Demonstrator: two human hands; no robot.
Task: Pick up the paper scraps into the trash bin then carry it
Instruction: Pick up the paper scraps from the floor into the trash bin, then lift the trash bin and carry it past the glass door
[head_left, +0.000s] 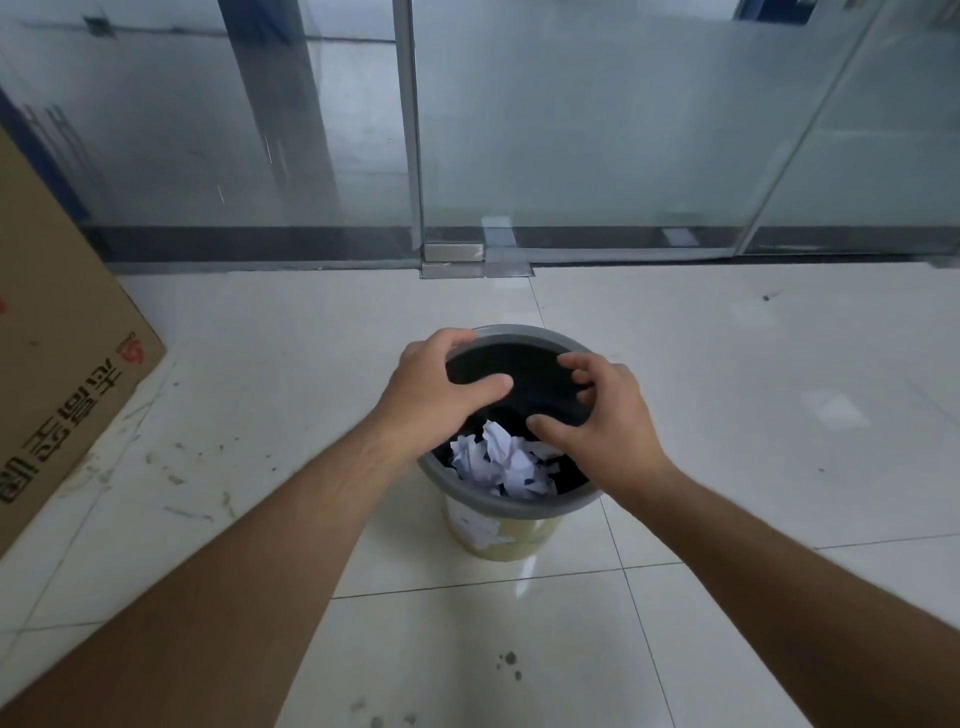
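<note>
The trash bin (501, 535), crumpled paper scraps (501, 460) inside, stands on the tiled floor (727, 415) near a cardboard box (57, 364). The left hand (441, 395) grips its rim; the right hand (597, 410) hovers, fingers curled, empty. Gripping opposite sides with 2 hands should keep the lift level.

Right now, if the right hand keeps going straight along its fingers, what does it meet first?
Probably the black liner inside the grey-rimmed trash bin: the right hand has curled fingers aimed into the opening. Depth is unclear.

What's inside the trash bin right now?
Crumpled white paper scraps lie inside the trash bin, on a black liner. Anything beneath them is covered, and both hands block part of the opening.
</note>
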